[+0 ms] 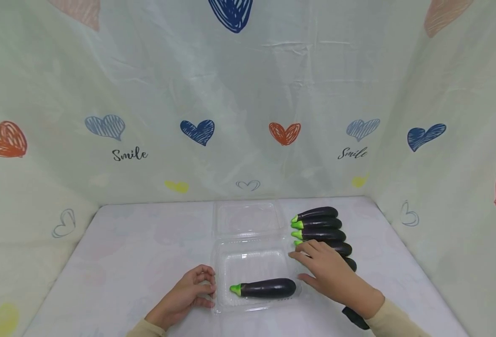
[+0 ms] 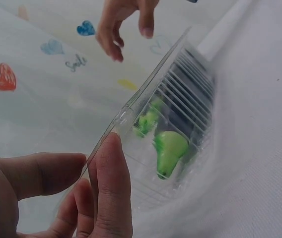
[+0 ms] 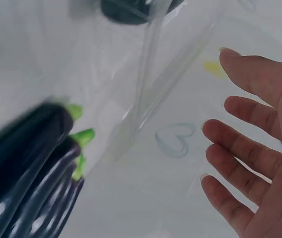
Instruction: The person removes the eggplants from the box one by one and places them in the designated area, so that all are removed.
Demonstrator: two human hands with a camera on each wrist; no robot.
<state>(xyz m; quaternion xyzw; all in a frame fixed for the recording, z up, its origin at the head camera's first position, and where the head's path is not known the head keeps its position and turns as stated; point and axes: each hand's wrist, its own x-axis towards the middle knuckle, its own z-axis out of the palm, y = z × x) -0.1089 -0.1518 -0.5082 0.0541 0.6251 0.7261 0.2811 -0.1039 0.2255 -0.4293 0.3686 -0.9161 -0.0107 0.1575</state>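
A clear plastic clamshell container (image 1: 252, 257) lies unfolded, its lid (image 1: 248, 219) spread out behind the base. One dark purple eggplant (image 1: 270, 288) rests lengthwise near the front of the base, its green cap to the left. My left hand (image 1: 190, 292) pinches the container's left rim between thumb and fingers; the left wrist view shows this edge and the green cap (image 2: 171, 151) through the clear wall. My right hand (image 1: 329, 271) hovers between the container and a row of eggplants (image 1: 321, 234), fingers spread and holding nothing. It partly hides the nearer eggplants in the head view.
The row of several eggplants runs toward the back of the white table (image 1: 146, 252), green caps pointing left. A curtain (image 1: 239, 84) printed with hearts surrounds the table at the back and sides. Some black item (image 1: 355, 318) shows beneath the right wrist.
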